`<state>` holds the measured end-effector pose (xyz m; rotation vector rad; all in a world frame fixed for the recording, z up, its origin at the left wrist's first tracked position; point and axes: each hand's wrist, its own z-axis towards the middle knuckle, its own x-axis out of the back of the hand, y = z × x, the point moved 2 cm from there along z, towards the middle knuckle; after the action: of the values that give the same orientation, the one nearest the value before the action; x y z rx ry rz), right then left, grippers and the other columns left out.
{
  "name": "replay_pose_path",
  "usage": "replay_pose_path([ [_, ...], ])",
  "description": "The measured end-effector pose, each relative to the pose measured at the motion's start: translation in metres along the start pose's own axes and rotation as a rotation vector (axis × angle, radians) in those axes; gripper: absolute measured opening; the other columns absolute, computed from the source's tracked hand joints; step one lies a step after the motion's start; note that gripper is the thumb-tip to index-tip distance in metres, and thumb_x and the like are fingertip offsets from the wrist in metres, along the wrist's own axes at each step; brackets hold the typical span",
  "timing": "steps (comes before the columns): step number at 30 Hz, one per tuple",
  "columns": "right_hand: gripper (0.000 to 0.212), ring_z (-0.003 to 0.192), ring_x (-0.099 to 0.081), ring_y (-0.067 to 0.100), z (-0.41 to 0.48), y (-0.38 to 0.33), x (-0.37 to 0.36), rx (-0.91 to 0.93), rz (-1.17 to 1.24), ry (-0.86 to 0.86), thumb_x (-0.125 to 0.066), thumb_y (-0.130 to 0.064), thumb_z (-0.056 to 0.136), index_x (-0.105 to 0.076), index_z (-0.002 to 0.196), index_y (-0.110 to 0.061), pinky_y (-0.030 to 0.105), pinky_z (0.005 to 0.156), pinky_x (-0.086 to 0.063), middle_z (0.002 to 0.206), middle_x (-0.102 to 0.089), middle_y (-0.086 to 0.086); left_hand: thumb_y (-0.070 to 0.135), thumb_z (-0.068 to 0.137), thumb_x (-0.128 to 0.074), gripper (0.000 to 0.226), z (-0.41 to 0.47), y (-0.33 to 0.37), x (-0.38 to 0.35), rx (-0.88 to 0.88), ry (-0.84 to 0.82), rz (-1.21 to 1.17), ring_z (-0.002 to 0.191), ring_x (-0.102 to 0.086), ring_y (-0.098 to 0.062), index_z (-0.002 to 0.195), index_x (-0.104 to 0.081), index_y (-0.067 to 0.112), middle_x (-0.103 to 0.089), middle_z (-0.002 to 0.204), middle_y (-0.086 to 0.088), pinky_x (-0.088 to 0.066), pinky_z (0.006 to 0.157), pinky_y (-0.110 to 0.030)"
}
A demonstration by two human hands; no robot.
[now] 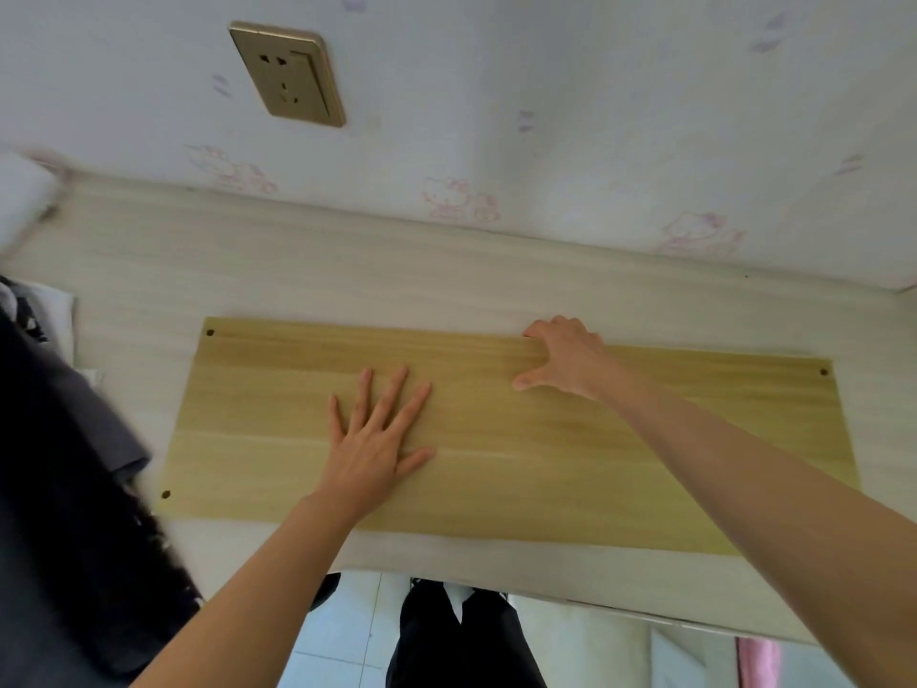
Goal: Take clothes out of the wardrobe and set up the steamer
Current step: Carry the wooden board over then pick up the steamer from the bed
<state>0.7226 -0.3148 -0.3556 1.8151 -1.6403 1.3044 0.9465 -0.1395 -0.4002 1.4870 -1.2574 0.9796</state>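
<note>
1. Head camera view, looking down on a pale wood-grain table [297, 270] pushed against a wall [595, 116] papered with faint pink cartoon cats.
2. A yellow-brown wooden board [546, 479] lies flat on the table, its long side running left to right, with small holes near its corners.
3. The left hand [379, 439] rests palm down near the middle of the board, fingers straight and spread. It is probably pinning the board so it cannot slide.
4. The right hand [565, 357] is at the board's far edge, fingers curled over that edge and thumb lying on top. This grip suits lifting or dragging the board.
5. A heap of dark fabric [59, 464], likely the clothes, sits at the left end of the table, touching or just beside the board's left end.
6. A gold wall socket [288, 74] is on the wall at far left, a handy spot for plugging in a steamer.
7. No steamer or wardrobe is in view. No container shows either, so nothing can be said of contents.
8. A blurred white object [22, 196] sits at the far left edge; what it is cannot be told.
</note>
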Motion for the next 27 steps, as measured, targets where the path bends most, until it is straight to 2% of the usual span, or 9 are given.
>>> replay_pose_path([
  [5, 0.078, 0.123, -0.037, 0.03, 0.002, -0.002, -0.004, 0.017, -0.003, 0.013, -0.076, -0.054, 0.068, -0.046, 0.133, -0.023, 0.044, 0.099, -0.035, 0.131, -0.043, 0.008, 0.076, 0.082, -0.018, 0.076, 0.0, -0.006, -0.003, 0.001, 0.003, -0.006, 0.145, 0.016, -0.028, 0.148, 0.006, 0.046, 0.014, 0.159, 0.014, -0.004, 0.108, -0.067],
  [9, 0.063, 0.119, -0.028, 0.031, 0.001, -0.009, -0.003, 0.083, -0.004, 0.113, -0.075, -0.045, 0.074, -0.05, 0.128, -0.024, 0.039, 0.1, -0.033, 0.135, -0.036, 0.004, 0.077, 0.081, -0.018, 0.077, 0.002, -0.009, -0.006, 0.001, -0.03, -0.016, 0.145, 0.017, -0.027, 0.147, 0.006, 0.048, 0.016, 0.158, 0.016, -0.004, 0.108, -0.068],
  [12, 0.076, 0.13, -0.022, 0.032, -0.01, -0.012, -0.014, 0.116, -0.06, 0.084, -0.072, -0.046, 0.076, -0.038, 0.14, -0.026, 0.041, 0.109, -0.028, 0.144, -0.032, 0.003, 0.079, 0.078, -0.016, 0.078, 0.006, -0.011, -0.005, 0.0, -0.044, -0.039, 0.144, 0.02, -0.026, 0.146, 0.008, 0.049, 0.019, 0.157, 0.017, -0.001, 0.108, -0.067],
  [16, 0.073, 0.143, -0.013, 0.029, -0.051, 0.006, -0.041, 0.065, -0.118, 0.132, -0.057, -0.05, 0.087, -0.025, 0.148, -0.026, 0.04, 0.118, -0.015, 0.156, -0.02, 0.003, 0.079, 0.077, -0.012, 0.077, 0.005, -0.01, -0.002, 0.02, -0.042, -0.035, 0.145, 0.018, -0.024, 0.146, 0.007, 0.049, 0.017, 0.157, 0.017, -0.002, 0.109, -0.066],
  [18, 0.068, 0.145, -0.011, 0.03, -0.08, 0.025, -0.058, 0.031, -0.156, 0.13, -0.044, -0.055, 0.091, -0.022, 0.149, -0.028, 0.042, 0.118, -0.014, 0.158, -0.018, 0.003, 0.076, 0.079, -0.01, 0.076, -0.003, -0.006, -0.003, 0.073, -0.026, -0.047, 0.146, 0.013, -0.024, 0.148, 0.003, 0.047, 0.012, 0.158, 0.016, -0.003, 0.11, -0.066],
  [21, 0.073, 0.144, -0.015, 0.034, -0.122, 0.054, -0.081, -0.037, -0.182, 0.146, -0.019, -0.066, 0.086, -0.025, 0.149, -0.029, 0.05, 0.116, -0.018, 0.159, -0.018, 0.003, 0.071, 0.084, -0.007, 0.07, -0.024, 0.004, -0.006, 0.159, 0.019, -0.104, 0.147, 0.011, -0.023, 0.149, -0.003, 0.045, 0.003, 0.159, 0.015, -0.002, 0.112, -0.064],
  [23, 0.077, 0.145, -0.008, 0.035, -0.143, 0.067, -0.09, -0.096, -0.198, 0.139, -0.009, -0.071, 0.083, -0.017, 0.15, -0.034, 0.054, 0.115, -0.015, 0.16, -0.011, 0.001, 0.069, 0.086, -0.007, 0.067, -0.042, 0.009, -0.011, 0.192, 0.025, -0.128, 0.146, 0.014, -0.024, 0.148, 0.0, 0.046, 0.007, 0.159, 0.016, 0.0, 0.111, -0.064],
  [27, 0.073, 0.145, 0.01, 0.036, -0.162, 0.079, -0.101, -0.209, -0.173, 0.157, -0.01, -0.074, 0.085, 0.005, 0.148, -0.043, 0.064, 0.112, -0.009, 0.16, 0.01, -0.004, 0.07, 0.086, -0.009, 0.066, -0.068, 0.008, -0.021, 0.272, 0.013, -0.141, 0.147, 0.012, -0.027, 0.147, 0.004, 0.049, 0.007, 0.159, 0.015, -0.004, 0.108, -0.069],
])
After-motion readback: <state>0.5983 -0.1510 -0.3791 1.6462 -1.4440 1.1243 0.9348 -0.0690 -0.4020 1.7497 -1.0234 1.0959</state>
